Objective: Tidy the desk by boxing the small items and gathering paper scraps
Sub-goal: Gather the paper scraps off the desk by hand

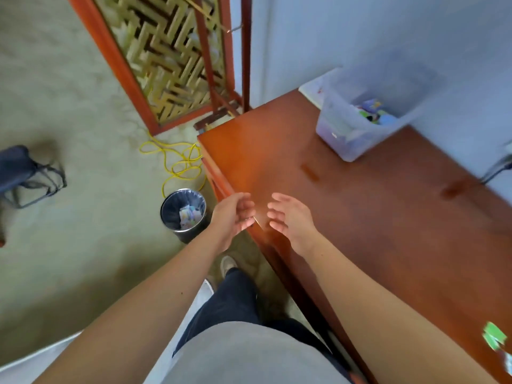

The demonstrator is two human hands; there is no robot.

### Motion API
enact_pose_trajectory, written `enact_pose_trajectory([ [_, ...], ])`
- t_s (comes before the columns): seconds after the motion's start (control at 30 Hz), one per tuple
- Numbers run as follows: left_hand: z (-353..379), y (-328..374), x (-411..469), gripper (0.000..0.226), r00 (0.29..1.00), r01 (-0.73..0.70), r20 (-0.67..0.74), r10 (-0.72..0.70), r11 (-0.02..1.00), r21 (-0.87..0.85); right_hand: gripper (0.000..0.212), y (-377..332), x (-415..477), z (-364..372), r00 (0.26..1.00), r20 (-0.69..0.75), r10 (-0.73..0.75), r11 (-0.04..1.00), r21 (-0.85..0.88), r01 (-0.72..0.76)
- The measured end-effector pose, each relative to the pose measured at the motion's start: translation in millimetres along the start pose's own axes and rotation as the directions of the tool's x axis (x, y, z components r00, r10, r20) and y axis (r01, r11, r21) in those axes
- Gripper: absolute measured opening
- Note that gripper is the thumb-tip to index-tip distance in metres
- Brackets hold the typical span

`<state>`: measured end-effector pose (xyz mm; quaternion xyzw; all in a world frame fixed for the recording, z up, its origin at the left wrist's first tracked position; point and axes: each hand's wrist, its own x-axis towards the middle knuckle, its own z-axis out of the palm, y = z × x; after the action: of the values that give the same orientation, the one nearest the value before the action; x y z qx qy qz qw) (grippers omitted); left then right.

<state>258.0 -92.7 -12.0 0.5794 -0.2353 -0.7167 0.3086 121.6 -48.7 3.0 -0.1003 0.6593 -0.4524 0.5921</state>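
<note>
Fingers [278,225] spread loose — clear box [340,134] well beyond.

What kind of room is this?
Probably a home study or small office: there's a long wooden desk, a clear storage box of small items on it, and a waste bin with paper scraps on the carpet beside it.

The desk [374,217] is reddish wood with a smooth, glossy finish; the box [363,117] on it is frosted translucent plastic; the floor bin [183,214] looks like dark metal lined with a shiny plastic bag, paper scraps [189,216] inside
</note>
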Motion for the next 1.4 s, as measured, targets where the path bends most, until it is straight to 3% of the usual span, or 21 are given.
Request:
enact_pose_trajectory([
  [0.2,56,-15,-43,0.021,0.985,-0.025,0.173,-0.013,0.976,0.218,0.024,5,-42,-72,0.988,-0.064,-0.143,0.987,0.057,0.147],
  [0.43,127,-50,-77,0.022,0.953,-0.060,0.295,-0.065,0.917,0.395,0.020,19,-74,-138,0.956,-0.228,-0.185,0.964,0.145,0.221],
  [0.6,169,-75,-95,0.018,0.928,-0.051,0.344,-0.143,0.867,0.496,0.019,44,-100,-180,0.903,-0.404,-0.144,0.939,0.231,0.253],
  [0.77,188,-105,-105,0.011,0.858,-0.117,0.451,-0.246,0.761,0.639,0.018,69,-125,-210,0.811,-0.579,-0.081,0.913,0.283,0.293],
  [0.97,203,-133,-102,0.018,0.743,-0.254,0.534,-0.403,0.568,0.783,0.017,98,-149,-222,0.655,-0.756,-0.009,0.929,0.236,0.285],
  [1.1,204,-148,-99,0.021,0.660,-0.423,0.602,-0.449,0.440,0.792,0.021,118,-155,-222,0.566,-0.824,0.032,0.977,0.146,0.157],
  [1.27,200,-169,-83,0.033,0.452,-0.789,0.748,-0.485,0.175,0.589,0.024,135,-156,-218,0.480,-0.870,0.110,0.983,0.165,0.075],
  [1.4,204,-182,-75,0.040,0.360,-0.910,0.777,-0.516,-0.008,0.416,0.023,146,-157,-213,0.430,-0.890,0.152,0.976,0.204,0.076],
])
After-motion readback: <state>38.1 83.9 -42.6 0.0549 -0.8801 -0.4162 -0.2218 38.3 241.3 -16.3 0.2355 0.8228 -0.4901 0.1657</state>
